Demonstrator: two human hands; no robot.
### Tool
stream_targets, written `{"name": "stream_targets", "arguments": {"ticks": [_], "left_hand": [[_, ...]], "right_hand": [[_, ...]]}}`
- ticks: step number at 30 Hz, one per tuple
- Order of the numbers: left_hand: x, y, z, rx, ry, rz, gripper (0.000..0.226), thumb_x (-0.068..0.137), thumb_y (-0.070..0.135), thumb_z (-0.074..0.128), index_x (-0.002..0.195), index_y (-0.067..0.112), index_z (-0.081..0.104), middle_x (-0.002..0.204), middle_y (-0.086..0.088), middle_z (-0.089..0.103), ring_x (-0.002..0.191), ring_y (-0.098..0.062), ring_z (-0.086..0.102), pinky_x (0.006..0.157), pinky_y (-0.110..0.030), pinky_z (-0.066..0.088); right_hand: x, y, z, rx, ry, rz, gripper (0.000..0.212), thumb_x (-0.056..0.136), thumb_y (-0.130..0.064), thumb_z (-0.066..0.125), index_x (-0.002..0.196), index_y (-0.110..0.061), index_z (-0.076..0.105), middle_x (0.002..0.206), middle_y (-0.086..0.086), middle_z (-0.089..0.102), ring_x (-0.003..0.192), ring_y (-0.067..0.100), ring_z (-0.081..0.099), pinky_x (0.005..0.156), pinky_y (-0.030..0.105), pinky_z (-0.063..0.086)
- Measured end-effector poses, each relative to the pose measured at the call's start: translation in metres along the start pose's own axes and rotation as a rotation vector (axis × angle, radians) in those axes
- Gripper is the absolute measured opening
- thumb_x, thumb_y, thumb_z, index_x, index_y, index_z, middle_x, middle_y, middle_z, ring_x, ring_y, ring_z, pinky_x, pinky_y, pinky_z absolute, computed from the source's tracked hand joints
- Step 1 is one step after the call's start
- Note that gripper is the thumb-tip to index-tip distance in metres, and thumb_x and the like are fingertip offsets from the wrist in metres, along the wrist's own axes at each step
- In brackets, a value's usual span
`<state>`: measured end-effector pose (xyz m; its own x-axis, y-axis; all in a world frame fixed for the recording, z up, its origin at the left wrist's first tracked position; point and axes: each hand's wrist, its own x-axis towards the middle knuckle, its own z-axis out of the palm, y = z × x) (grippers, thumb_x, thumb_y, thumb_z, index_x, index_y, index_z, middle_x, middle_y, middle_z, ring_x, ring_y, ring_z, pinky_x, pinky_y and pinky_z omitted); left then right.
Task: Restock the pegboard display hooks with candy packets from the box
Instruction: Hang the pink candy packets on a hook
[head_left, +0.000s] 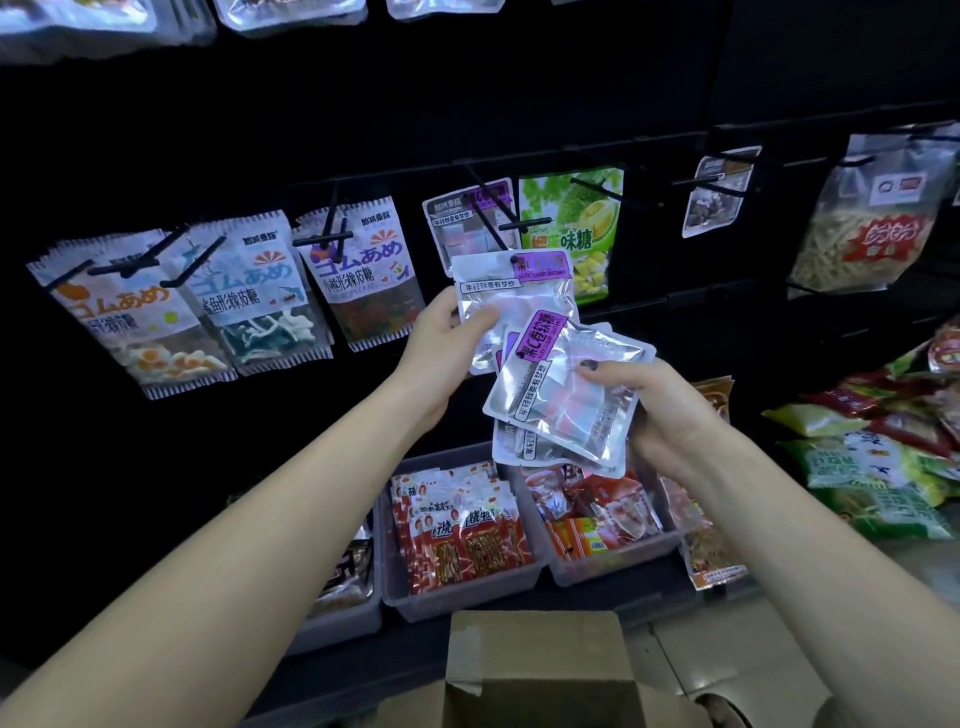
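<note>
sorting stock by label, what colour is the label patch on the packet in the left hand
Purple, on a clear silvery packet that the left hand holds; the head view shows it.

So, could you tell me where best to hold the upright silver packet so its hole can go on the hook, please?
Pinch the packet at its left edge below the hang hole, coming from the left as the left hand does; that probably leaves the flat top free for the hook.

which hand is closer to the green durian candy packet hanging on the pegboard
Left. The left hand holds a silver packet raised just below-left of the green durian packet. The right hand sits lower, gripping a stack of silver packets.
</note>
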<state>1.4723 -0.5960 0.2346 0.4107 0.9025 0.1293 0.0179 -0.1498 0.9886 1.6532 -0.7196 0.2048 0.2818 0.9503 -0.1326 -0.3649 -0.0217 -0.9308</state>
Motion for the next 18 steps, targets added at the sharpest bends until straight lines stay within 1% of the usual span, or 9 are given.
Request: {"name": "stream_targets", "arguments": {"ticks": [4, 7, 9, 11, 13, 14, 16, 17, 18], "left_hand": [[0.005, 0.000, 0.001, 0.027, 0.037, -0.002, 0.017, 0.105, 0.015, 0.060, 0.113, 0.027, 0.069, 0.119, -0.001, 0.077, 0.111, -0.024, 0.074, 0.103, -0.054, 0.056], [0.014, -0.001, 0.003, 0.069, 0.081, -0.010, 0.012, 0.101, 0.021, 0.063, 0.111, 0.025, 0.068, 0.118, -0.001, 0.076, 0.113, -0.026, 0.072, 0.105, -0.056, 0.054], [0.024, -0.003, 0.003, 0.094, 0.116, -0.003, 0.022, 0.097, 0.028, 0.064, 0.114, 0.015, 0.066, 0.117, -0.005, 0.073, 0.108, -0.026, 0.069, 0.107, -0.056, 0.052], [0.035, -0.003, 0.004, 0.115, 0.147, -0.006, 0.029, 0.099, 0.027, 0.063, 0.116, 0.004, 0.060, 0.110, -0.012, 0.067, 0.097, -0.023, 0.059, 0.100, -0.048, 0.052], [0.049, -0.003, 0.004, 0.125, 0.177, -0.010, 0.022, 0.102, 0.022, 0.060, 0.112, 0.003, 0.058, 0.102, -0.008, 0.059, 0.092, -0.021, 0.053, 0.087, -0.041, 0.048], [0.057, -0.003, 0.003, 0.132, 0.192, -0.018, 0.020, 0.103, 0.023, 0.059, 0.112, 0.005, 0.058, 0.101, -0.006, 0.058, 0.093, -0.021, 0.052, 0.086, -0.040, 0.046], [0.073, -0.003, 0.002, 0.143, 0.202, -0.041, 0.029, 0.104, 0.026, 0.059, 0.124, 0.005, 0.057, 0.115, -0.005, 0.060, 0.106, -0.023, 0.056, 0.095, -0.041, 0.047], [0.080, -0.003, 0.002, 0.144, 0.202, -0.053, 0.039, 0.103, 0.028, 0.059, 0.135, 0.006, 0.054, 0.128, -0.006, 0.060, 0.117, -0.025, 0.057, 0.103, -0.043, 0.047], [0.088, -0.003, 0.001, 0.144, 0.205, -0.065, 0.049, 0.103, 0.031, 0.059, 0.144, 0.007, 0.050, 0.141, -0.008, 0.057, 0.129, -0.027, 0.055, 0.111, -0.048, 0.045]], "right_hand": [[0.004, 0.002, 0.003, -0.016, 0.026, -0.018, 0.036, 0.088, -0.001, 0.067, 0.123, 0.010, 0.068, 0.121, 0.027, 0.071, 0.111, 0.043, 0.068, 0.104, 0.053, 0.053], [0.015, 0.004, 0.003, -0.013, 0.041, -0.008, 0.045, 0.076, -0.011, 0.076, 0.118, 0.004, 0.073, 0.128, 0.026, 0.068, 0.119, 0.045, 0.066, 0.109, 0.060, 0.048], [0.023, 0.004, 0.004, -0.029, 0.051, 0.008, 0.052, 0.065, -0.019, 0.084, 0.113, -0.001, 0.077, 0.133, 0.025, 0.066, 0.123, 0.045, 0.063, 0.112, 0.062, 0.044], [0.034, 0.003, 0.006, -0.047, 0.052, 0.011, 0.055, 0.060, -0.021, 0.087, 0.110, -0.002, 0.078, 0.134, 0.025, 0.065, 0.123, 0.045, 0.063, 0.112, 0.062, 0.044], [0.048, 0.002, 0.010, -0.035, 0.051, 0.015, 0.049, 0.064, -0.016, 0.083, 0.111, -0.001, 0.077, 0.132, 0.026, 0.066, 0.121, 0.046, 0.064, 0.109, 0.062, 0.047], [0.055, 0.000, 0.013, -0.042, 0.049, 0.020, 0.046, 0.065, -0.016, 0.083, 0.109, -0.002, 0.079, 0.130, 0.025, 0.067, 0.119, 0.045, 0.065, 0.109, 0.060, 0.048], [0.070, -0.003, 0.019, -0.052, 0.044, 0.029, 0.037, 0.067, -0.016, 0.082, 0.102, -0.005, 0.081, 0.125, 0.020, 0.072, 0.114, 0.040, 0.069, 0.108, 0.055, 0.051], [0.077, -0.005, 0.021, -0.050, 0.039, 0.033, 0.030, 0.071, -0.014, 0.081, 0.100, -0.006, 0.081, 0.122, 0.018, 0.072, 0.108, 0.038, 0.071, 0.104, 0.052, 0.054], [0.085, -0.005, 0.023, -0.047, 0.039, 0.035, 0.022, 0.077, -0.011, 0.079, 0.098, -0.006, 0.079, 0.115, 0.017, 0.072, 0.098, 0.035, 0.073, 0.096, 0.048, 0.057]]}}
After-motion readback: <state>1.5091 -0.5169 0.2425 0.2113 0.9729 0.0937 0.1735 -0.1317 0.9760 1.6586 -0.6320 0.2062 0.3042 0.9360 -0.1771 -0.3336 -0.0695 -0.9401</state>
